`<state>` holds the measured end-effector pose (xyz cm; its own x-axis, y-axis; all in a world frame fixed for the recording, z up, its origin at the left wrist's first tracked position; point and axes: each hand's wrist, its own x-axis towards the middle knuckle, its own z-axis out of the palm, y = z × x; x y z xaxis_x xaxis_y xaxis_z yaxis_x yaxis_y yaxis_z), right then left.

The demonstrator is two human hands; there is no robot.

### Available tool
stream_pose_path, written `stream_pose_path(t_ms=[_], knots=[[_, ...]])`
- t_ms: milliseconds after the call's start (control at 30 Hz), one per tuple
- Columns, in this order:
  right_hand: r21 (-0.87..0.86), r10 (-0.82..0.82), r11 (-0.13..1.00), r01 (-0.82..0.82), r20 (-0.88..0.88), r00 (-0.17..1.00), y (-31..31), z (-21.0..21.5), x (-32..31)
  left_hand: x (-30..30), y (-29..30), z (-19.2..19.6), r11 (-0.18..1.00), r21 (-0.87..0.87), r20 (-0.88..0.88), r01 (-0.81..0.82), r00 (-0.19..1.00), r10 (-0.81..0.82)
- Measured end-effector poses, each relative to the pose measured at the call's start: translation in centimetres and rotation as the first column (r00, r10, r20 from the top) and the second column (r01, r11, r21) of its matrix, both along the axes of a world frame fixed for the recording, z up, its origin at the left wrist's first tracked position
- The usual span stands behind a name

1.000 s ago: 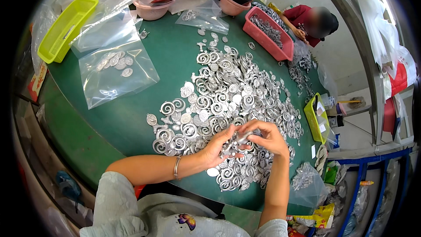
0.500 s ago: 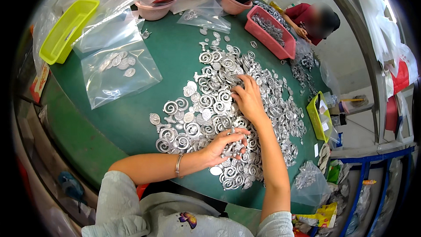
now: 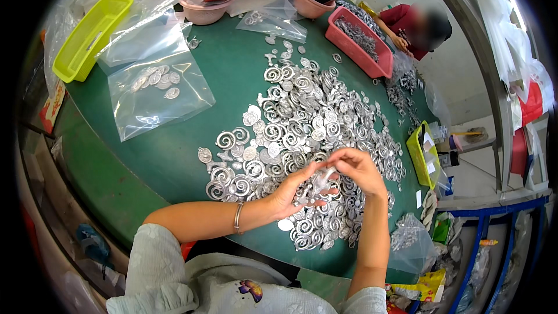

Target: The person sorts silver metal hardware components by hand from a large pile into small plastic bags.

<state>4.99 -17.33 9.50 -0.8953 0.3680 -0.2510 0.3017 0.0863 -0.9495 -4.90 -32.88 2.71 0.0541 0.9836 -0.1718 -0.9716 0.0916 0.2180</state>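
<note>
Both hands meeting near, above heap of silver spiral charms (image 3: 308, 122) on green surface (image 3: 174, 157): left hand (image 3: 293, 189) and right hand (image 3: 357, 168) pinched shut on small metal piece (image 3: 318, 179). Sorting step, seemingly; next needing steady fingertip separation.

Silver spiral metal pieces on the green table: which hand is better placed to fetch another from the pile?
Probably the right hand. It sits over the silver spiral metal pieces, pinching only lightly, while the left hand cups the gathered pieces.
</note>
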Motion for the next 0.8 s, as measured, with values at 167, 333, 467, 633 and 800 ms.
stream_pose_path(t_ms=[167,333,467,633,800], knots=[[0.584,-0.123,0.795,0.164,-0.108,0.986,0.7,-1.9,-4.8,0.2,0.3,-1.4,0.997,0.048,-0.172,0.055,0.984,-0.046],[0.922,0.086,0.385,0.031,-0.069,0.994,1.3,-5.8,-9.6,0.2,0.4,-1.5,0.996,0.051,-0.136,0.078,0.988,-0.070],[0.955,0.072,0.290,0.055,-0.079,0.994,1.4,-5.6,-8.4,-0.1,0.1,-1.3,0.995,0.043,-0.131,0.091,0.988,-0.085],[0.665,-0.188,0.715,0.215,-0.114,0.976,1.5,-3.6,-3.7,0.1,0.2,-1.3,0.996,0.052,-0.131,0.074,0.989,-0.067],[0.696,-0.054,0.708,0.122,-0.119,0.991,0.1,-3.2,-3.9,0.4,0.4,-1.8,0.991,0.084,-0.177,0.103,0.980,-0.087]])
